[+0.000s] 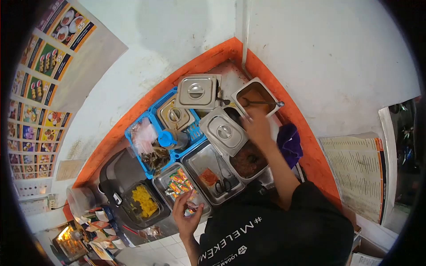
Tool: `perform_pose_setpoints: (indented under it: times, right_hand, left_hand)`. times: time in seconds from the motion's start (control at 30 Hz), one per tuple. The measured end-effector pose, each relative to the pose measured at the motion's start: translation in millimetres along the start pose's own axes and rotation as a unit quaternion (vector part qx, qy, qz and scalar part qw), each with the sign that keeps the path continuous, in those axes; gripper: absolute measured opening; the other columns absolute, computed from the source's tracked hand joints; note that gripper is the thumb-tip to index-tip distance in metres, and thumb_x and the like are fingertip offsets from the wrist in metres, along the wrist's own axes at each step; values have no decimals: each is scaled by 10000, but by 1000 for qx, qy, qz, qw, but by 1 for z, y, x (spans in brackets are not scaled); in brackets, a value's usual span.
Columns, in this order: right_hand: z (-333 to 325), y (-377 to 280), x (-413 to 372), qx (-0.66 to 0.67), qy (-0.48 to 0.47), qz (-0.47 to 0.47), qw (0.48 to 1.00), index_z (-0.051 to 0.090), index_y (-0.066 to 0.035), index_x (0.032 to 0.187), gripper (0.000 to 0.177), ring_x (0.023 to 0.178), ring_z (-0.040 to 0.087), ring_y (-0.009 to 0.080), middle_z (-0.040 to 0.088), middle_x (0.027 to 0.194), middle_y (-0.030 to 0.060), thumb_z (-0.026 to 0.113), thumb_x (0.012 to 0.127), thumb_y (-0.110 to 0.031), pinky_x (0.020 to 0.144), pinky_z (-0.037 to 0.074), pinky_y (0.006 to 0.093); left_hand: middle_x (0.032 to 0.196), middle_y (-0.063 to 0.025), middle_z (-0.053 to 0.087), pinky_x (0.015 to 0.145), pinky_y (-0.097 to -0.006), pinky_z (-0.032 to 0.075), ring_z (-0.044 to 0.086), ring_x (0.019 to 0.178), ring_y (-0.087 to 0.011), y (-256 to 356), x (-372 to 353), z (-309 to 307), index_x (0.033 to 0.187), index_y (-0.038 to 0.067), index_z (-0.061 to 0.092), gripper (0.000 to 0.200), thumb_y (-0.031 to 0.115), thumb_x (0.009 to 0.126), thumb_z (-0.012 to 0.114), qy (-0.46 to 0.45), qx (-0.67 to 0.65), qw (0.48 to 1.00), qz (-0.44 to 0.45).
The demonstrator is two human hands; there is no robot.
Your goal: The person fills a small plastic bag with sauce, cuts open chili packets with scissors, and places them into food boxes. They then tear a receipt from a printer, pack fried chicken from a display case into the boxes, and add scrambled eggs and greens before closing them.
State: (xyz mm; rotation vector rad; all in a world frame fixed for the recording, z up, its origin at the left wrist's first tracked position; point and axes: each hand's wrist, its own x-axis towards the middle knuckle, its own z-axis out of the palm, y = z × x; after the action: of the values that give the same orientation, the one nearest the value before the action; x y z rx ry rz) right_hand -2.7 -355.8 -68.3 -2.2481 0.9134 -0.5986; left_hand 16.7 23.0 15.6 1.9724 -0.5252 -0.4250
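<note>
**A:** What is the biggest thing in reach?

**B:** The counter [229, 73] with its orange edge, packed with steel pans. A blue basket [141, 125] sits well off to the left of the right hand's fingers.

**A:** Where is the right hand [257, 129]?

**B:** It is stretched out over the pans. Its fingers [249, 116] point at the open sauce pan [255, 94], which lies just beyond the fingertips. A lidded pan [224, 131] is just to their left. A pan of dark red food [248, 162] sits under the wrist, behind the fingers.

**A:** Are the fingers gripping anything?

**B:** I cannot tell, since only the back of the hand shows. A purple cloth [289, 142] lies just right of the knuckles.

**A:** And the spoon [262, 103]?

**B:** It rests across the sauce pan, just past the fingertips. I cannot say whether they touch it.

**A:** And the left hand [186, 216]?

**B:** It is raised near the body with its fingers bent inward. I cannot make out whether they pinch something. Just beyond them is a pan of sachets [179, 181]. A tray with tongs [220, 177] lies ahead and to the right of them. A tub of yellow food [144, 201] sits to their left.
</note>
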Motion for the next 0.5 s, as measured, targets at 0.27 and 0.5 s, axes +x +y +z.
perform_pose_setpoints:
  times: [0.27,0.5]
  right_hand:
    - [-37,121,42,-14,145,118,982,657,39,1037,198,856,666,343,657,986,192,726,906,-94,777,539,435]
    - [5,106,44,319,62,73,943,704,20,1133,180,825,685,159,693,978,118,684,987,-83,737,537,288]
  left_hand:
    - [1291,-141,650,688,-236,569,666,804,-96,-9,-1,4,1287,26,658,575,-55,749,845,-7,-2,1000,-16]
    - [1292,-145,657,682,-235,569,672,800,-95,3,10,9,1287,22,654,574,-56,750,845,-16,-9,999,28]
